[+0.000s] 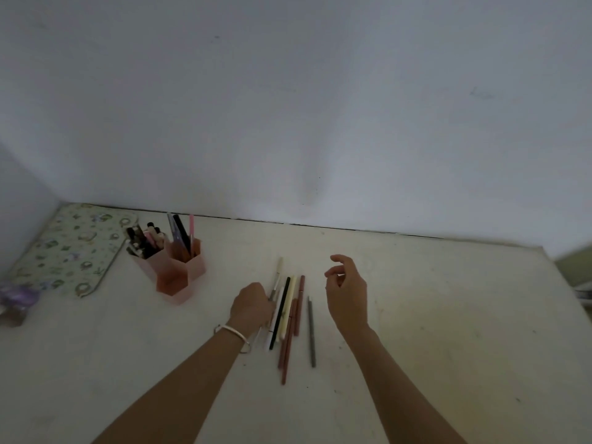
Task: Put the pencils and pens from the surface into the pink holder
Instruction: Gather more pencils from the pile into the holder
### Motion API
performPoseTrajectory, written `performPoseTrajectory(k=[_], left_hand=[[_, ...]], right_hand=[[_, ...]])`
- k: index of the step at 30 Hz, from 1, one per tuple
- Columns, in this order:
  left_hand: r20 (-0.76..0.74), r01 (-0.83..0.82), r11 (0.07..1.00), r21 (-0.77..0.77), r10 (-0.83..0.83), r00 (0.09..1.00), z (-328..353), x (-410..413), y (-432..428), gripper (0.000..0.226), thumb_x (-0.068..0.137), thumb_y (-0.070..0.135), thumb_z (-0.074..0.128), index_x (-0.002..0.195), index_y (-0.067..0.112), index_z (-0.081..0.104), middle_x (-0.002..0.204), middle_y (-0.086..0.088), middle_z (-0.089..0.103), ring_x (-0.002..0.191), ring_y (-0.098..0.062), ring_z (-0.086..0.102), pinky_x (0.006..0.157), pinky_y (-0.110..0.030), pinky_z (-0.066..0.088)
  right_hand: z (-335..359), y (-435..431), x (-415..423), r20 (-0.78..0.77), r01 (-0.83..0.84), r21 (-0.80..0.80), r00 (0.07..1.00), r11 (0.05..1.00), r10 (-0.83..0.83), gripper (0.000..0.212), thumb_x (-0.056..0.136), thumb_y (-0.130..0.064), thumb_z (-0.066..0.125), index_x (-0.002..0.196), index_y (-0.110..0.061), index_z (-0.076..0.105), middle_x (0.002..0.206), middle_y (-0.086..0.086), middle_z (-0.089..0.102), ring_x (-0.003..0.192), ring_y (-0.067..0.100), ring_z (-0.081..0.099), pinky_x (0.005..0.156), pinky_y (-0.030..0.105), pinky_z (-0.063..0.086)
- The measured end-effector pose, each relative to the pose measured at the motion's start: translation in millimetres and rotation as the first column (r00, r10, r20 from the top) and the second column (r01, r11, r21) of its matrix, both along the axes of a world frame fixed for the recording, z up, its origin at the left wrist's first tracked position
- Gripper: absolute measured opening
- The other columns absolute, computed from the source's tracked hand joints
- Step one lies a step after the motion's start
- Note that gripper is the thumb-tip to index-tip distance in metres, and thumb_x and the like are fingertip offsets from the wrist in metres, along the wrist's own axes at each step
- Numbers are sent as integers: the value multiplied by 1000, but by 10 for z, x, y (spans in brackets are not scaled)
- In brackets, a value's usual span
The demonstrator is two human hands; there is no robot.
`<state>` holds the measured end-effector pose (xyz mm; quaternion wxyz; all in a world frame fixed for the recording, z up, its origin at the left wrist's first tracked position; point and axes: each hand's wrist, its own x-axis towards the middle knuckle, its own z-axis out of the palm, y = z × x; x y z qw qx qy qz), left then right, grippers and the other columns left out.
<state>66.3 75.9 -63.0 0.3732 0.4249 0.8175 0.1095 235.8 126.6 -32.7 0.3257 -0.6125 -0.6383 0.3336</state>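
Both forearms enter from the bottom edge of the frame. The left hand (pixel 251 304) lies at the left edge of the pens (pixel 296 315), which lie side by side on the surface (pixel 432 315) at centre frame. Its fingers are curled down onto the pale pen (pixel 278 267) and appear to pinch it, but the fingertips are hidden behind the knuckles. The right hand (pixel 347 296) hovers right of the cluster with its fingers loosely curled and holds nothing. A grey pencil (pixel 311 334) lies slightly apart, right of the cluster.

The pink holder (pixel 181 274) stands to the upper left of the pens, well apart. Its two rear cells are filled and the front cell (pixel 173 285) looks vacant.

Procedure, as judged:
1. Confirm the pinch on one barrel only.
2. Lift clear of the neighbouring pens to avoid rolling them.
3. Turn the pen upright over the front cell, then lower it in.
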Motion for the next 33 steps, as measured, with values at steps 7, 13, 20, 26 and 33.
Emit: performPoseTrajectory(k=[7, 13, 20, 26, 33], left_hand=[[152, -305, 715, 629, 272, 950, 870, -406, 160, 3, 89, 16, 62, 89, 16, 59, 70, 15, 57, 54, 6, 55, 53, -1, 41], [282, -367, 563, 741, 236, 930, 1220, -527, 168, 7, 87, 15, 61, 92, 19, 58, 76, 10, 64, 63, 2, 62, 58, -13, 49], [358, -384, 552, 740, 160, 920, 1042, -540, 8, 80, 87, 1, 63, 150, 30, 24, 78, 6, 60, 64, -15, 68, 60, -25, 59], [161, -308, 532, 789, 304, 939, 1116, -932, -221, 79, 88, 5, 62, 149, 34, 21, 82, 10, 58, 67, -11, 67, 63, -26, 58], [-509, 109, 704, 702, 388, 768, 997, -1302, -333, 71, 82, 15, 70, 145, 16, 36, 84, -2, 67, 79, -22, 64, 81, -38, 50]], right_hand=[[-74, -24, 12, 112, -11, -46, 994, 999, 16, 31, 91, -2, 47, 115, -17, 58, 67, -4, 60, 48, 10, 48, 49, 22, 42], [-199, -153, -106, 337, -125, -338, 909, 933, 244, 45, 86, -8, 55, 130, -15, 45, 91, 6, 65, 76, 21, 64, 68, 30, 54], [-301, -281, -147, 407, -117, -371, 871, 921, 274, 48, 94, -12, 48, 140, -17, 34, 110, 10, 55, 88, 25, 59, 75, 30, 50], [280, 24, -438, 196, -61, -38, 978, 997, 67, 54, 81, -7, 62, 132, -15, 48, 104, 6, 55, 71, 7, 50, 62, 17, 35], [908, 85, -1149, -256, -85, 169, 958, 982, 128, 52, 80, -1, 62, 124, -27, 50, 87, 1, 61, 72, 16, 62, 68, 23, 54]])
